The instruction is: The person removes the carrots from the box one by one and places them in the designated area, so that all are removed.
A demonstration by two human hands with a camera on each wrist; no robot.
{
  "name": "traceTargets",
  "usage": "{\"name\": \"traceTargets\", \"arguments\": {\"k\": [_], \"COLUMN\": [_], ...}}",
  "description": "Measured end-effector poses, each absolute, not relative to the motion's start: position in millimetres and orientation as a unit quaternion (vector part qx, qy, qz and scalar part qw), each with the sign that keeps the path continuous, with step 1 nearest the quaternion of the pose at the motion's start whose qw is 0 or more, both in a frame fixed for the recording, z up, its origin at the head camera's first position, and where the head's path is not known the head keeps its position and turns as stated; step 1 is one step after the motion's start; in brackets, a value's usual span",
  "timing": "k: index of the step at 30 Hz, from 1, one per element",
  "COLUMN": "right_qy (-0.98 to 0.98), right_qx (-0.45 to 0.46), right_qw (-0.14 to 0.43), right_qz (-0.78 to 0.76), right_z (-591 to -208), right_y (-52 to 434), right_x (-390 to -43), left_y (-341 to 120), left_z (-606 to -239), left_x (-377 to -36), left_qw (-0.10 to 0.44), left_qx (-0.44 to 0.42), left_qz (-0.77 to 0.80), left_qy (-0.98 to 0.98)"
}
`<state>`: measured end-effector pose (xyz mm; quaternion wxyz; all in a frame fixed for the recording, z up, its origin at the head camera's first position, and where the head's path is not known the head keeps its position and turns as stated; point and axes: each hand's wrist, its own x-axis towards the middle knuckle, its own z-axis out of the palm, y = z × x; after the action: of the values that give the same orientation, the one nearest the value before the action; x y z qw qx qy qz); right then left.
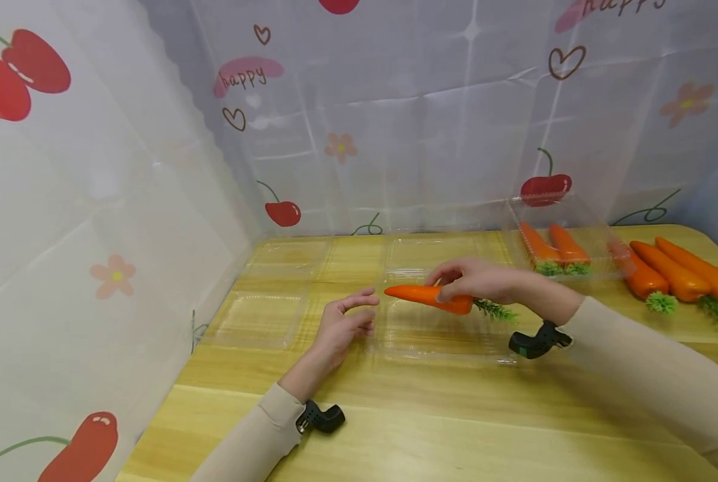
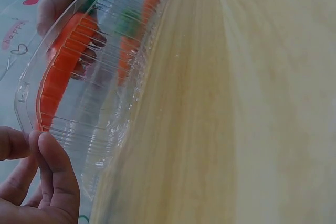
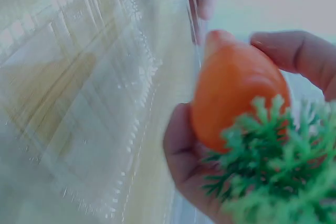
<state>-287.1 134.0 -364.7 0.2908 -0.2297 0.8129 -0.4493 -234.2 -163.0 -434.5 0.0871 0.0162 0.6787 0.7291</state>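
My right hand (image 1: pixel 476 280) grips an orange toy carrot (image 1: pixel 416 294) by its thick end, with the green leafy top (image 3: pixel 278 156) sticking out behind. The carrot lies nearly level above an opened clear plastic box (image 1: pixel 443 345), its thin tip toward my left hand (image 1: pixel 342 328). That left hand is at the box's left side. In the left wrist view its fingertips (image 2: pixel 52 153) meet at the rim, and the carrot shows through the clear wall.
Another opened clear box (image 1: pixel 256 321) sits on the left of the wooden table (image 1: pixel 395 428). At the back right, a clear box (image 1: pixel 594 227) holds two carrots (image 1: pixel 566 244). Several loose carrots (image 1: pixel 672 271) lie beside it. A printed curtain (image 1: pixel 419 147) hangs behind the table.
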Motion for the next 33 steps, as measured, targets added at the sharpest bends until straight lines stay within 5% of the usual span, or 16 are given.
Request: {"name": "traceTargets", "arguments": {"k": [33], "right_qy": [0.862], "right_qx": [-0.147], "right_qw": [0.130], "right_qz": [-0.467], "right_z": [-341], "right_y": [234], "right_x": [-256], "left_y": [-161], "left_z": [-436], "left_x": [-233], "left_qw": [0.085], "left_qx": [0.014], "left_qz": [0.730], "left_qy": [0.678]}}
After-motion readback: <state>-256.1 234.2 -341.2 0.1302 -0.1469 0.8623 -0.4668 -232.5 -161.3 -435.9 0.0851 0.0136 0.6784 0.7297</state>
